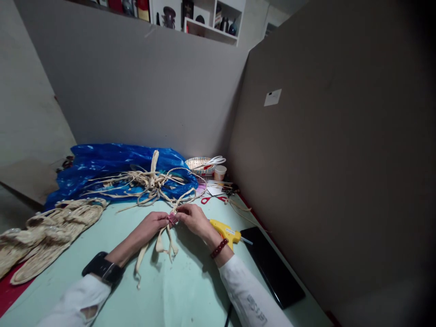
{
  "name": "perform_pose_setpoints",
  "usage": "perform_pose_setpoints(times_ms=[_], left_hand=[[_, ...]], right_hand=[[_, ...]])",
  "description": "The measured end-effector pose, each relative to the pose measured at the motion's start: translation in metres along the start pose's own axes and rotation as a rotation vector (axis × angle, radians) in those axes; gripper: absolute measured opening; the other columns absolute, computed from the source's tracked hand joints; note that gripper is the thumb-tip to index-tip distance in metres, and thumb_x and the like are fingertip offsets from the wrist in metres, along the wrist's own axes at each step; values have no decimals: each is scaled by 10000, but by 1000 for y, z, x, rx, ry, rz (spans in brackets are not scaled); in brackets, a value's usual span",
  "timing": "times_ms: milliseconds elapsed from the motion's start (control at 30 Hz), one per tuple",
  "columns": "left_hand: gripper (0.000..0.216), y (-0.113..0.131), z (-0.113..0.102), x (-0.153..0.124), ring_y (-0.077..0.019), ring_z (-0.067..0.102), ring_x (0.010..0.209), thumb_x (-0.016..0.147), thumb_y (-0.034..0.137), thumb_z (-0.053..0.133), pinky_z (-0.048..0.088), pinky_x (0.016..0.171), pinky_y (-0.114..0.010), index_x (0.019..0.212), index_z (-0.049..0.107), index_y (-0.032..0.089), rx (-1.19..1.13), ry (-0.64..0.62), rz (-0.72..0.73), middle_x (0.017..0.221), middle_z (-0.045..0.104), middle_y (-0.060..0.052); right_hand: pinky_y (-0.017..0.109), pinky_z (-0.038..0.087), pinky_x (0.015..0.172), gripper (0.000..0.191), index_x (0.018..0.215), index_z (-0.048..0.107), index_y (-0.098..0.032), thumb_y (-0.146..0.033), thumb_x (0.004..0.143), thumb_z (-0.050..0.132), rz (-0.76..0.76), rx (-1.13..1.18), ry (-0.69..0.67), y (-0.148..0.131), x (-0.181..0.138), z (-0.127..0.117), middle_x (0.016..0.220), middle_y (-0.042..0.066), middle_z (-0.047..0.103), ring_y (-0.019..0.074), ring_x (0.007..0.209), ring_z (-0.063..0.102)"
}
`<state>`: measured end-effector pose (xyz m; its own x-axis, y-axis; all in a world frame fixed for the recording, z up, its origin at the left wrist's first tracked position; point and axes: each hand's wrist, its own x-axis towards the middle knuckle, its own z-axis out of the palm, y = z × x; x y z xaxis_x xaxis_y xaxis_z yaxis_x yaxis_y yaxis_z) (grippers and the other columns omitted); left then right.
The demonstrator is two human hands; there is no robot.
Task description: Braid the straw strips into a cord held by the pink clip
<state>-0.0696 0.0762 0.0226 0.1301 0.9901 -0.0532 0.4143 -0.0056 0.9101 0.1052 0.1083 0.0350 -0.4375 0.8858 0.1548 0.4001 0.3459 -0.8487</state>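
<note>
Close together at the middle of the table, my left hand (154,225) and my right hand (193,219) are both closed around a small pink piece (172,219) that looks like a clip. It sits on a pale plant-fibre braid (175,205), which runs up toward the pile behind. Loose flat fibre strips (162,243) hang down below my fingers onto the table. Fingertips partly hide the clip, so its exact shape is unclear. Just right of my right wrist lies a yellow glue gun (225,230) with a glue stick in its rear.
A blue plastic bag (112,159) carries tangled fibre strands (150,179) at the back. Woven fibre slippers (64,231) lie left. Red-handled scissors (206,200), a basket (197,161) and a cup (220,172) stand back right. A black flat object (272,268) lies along the right partition (306,159).
</note>
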Motion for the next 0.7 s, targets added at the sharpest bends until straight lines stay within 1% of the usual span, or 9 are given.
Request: perform_pose_setpoints(times_ms=[133, 200, 267, 400, 533, 700], left_hand=[[239, 2, 3, -4, -166, 532, 597, 656, 394, 602, 400, 610, -274, 672, 629, 157, -102, -18, -34, 590, 605, 19], [248, 3, 3, -6, -134, 458, 521, 664, 410, 604, 343, 546, -254, 651, 600, 162, -132, -12, -49, 525, 529, 47], [254, 3, 4, -8, -114, 397, 489, 672, 417, 601, 290, 515, -243, 641, 577, 166, -150, 2, -55, 496, 471, 66], [249, -1, 4, -7, -122, 422, 538, 686, 410, 593, 310, 552, -245, 661, 588, 163, -156, 36, -21, 551, 502, 55], [226, -5, 3, -5, -136, 435, 564, 691, 383, 586, 321, 576, -251, 657, 620, 162, -117, 77, 5, 554, 507, 50], [201, -8, 4, -3, -153, 471, 599, 691, 361, 582, 341, 597, -251, 638, 630, 173, -90, 106, 31, 567, 544, 45]], right_hand=[[218, 417, 634, 188, 958, 715, -156, -202, 807, 612, 37, 57, 20, 6, 2, 4, 813, 28, 703, 157, 743, 611], [219, 425, 628, 208, 983, 705, -150, -228, 813, 614, 44, 82, 32, 8, 2, 5, 801, 30, 699, 158, 732, 614], [222, 430, 628, 210, 981, 702, -145, -237, 812, 618, 45, 102, 43, 8, 1, 4, 794, 31, 697, 158, 725, 615], [227, 433, 646, 135, 886, 706, -143, -205, 787, 639, 34, 120, 65, 7, 1, 2, 793, 31, 702, 162, 743, 622], [229, 427, 655, 101, 859, 688, -152, -172, 765, 658, 26, 115, 111, 5, 1, -2, 789, 26, 703, 166, 768, 623], [225, 401, 619, 55, 795, 676, -141, -126, 742, 668, 20, 95, 139, 1, 1, -4, 704, 19, 683, 153, 695, 608]])
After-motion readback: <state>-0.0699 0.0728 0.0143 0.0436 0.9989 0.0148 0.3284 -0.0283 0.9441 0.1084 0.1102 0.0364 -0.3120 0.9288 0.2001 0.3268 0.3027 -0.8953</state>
